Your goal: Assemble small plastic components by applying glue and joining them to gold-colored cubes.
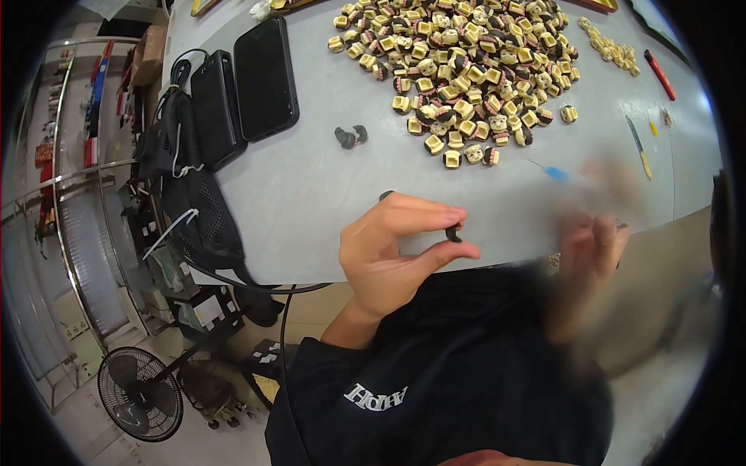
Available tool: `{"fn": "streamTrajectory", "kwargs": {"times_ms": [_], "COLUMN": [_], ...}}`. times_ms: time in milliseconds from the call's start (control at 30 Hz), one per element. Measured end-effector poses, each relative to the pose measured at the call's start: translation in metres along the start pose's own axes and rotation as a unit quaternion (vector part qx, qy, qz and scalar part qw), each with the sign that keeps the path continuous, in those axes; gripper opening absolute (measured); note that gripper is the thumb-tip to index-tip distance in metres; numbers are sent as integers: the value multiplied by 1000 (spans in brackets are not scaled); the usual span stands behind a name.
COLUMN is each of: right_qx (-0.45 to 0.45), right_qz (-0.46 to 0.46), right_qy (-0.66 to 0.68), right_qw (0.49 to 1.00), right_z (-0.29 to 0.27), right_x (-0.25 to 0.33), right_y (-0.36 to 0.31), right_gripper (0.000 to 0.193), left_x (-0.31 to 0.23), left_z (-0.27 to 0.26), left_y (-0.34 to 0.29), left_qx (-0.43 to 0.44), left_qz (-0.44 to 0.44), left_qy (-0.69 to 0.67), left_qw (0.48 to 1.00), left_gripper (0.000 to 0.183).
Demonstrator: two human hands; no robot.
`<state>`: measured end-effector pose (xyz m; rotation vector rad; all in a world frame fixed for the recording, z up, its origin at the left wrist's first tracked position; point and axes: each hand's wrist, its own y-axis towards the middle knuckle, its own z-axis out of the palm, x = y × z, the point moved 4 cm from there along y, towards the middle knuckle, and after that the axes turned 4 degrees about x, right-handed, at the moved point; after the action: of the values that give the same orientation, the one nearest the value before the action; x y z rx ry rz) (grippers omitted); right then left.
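Note:
My left hand [381,252] pinches a small black piece [453,233] between thumb and fingertips, above the near edge of the grey table. To its right my right hand [592,245], smeared by motion, is closed around a needle-tipped applicator with a blue hub [556,174]. The thin needle points up and left; most of the applicator's body is lost in the blur. Beyond both hands lies a large heap of small cream, black and pink moulded pieces [468,130], many with square hollows. Two small dark lumps [350,137] rest left of the heap.
Left on the table are a black phone [266,78], a black box-shaped device [215,109] and a mesh pouch [203,225] with cables. At right lie small cream pieces [610,48], a red marker [660,75] and a thin blade tool [639,147]. A fan [140,393] stands lower left.

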<state>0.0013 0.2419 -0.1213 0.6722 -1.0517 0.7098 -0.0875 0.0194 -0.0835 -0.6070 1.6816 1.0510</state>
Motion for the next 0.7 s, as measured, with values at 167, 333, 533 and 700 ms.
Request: {"fn": "streamTrajectory", "kwargs": {"times_ms": [167,333,533,700], "right_qx": [10,35,112,103], "right_qz": [50,64,83,91], "right_qy": [127,145,159,135], "right_qw": [991,987,977,981], "right_z": [-4,33,54,53], "right_x": [-9,0,-2,-2], "right_y": [-9,-10,-10,-10], "right_gripper": [53,47,42,42], "left_x": [2,2,5,0], "left_z": [3,3,-1,-3], "left_y": [5,2,1,2], "left_qx": [21,18,21,27], "left_qz": [-1,-51,25,8], "left_qy": [54,5,7,62], "left_qw": [998,999,999,998], "left_gripper": [37,37,46,57]}}
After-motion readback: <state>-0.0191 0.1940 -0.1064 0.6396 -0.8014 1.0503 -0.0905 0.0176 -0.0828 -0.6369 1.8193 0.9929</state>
